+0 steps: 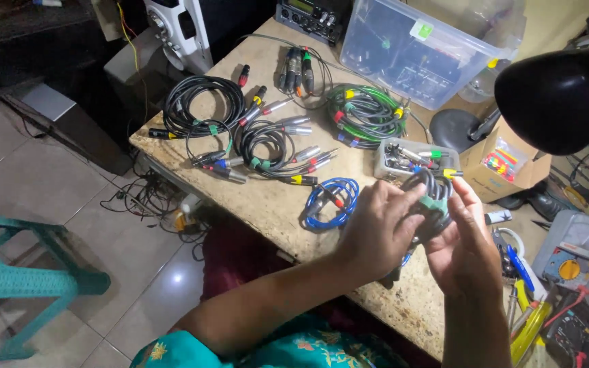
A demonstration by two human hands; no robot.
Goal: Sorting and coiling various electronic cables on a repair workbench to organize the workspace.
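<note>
Both hands were up over the near edge of the table (274,197); the left hand (376,228) was curled, fingers bent round a coiled grey cable (432,187), gripping it from the left; the right hand (461,238) was half closed on the same coil from the right, thumb pressed near a green strap (433,203) wrapped about the loops; a yellow-banded plug (452,173) stuck out at the top of the bundle; the coil hung just above the tabletop, in front of a small grey tray (382,158) of connectors; just left of the hands lay a blue cable (332,201), coiled flat; farther back sat black cable coils (202,102) with silver plugs, and a green cable coil (366,112) beside them; behind that stood a clear plastic bin (410,51); a black lamp shade (560,95) loomed in at the right, blocking part of the view there; a cardboard box (502,167) sat under it; a multimeter (570,255) lay at the far right; a teal stool (15,279) stood on the floor to the left.
</note>
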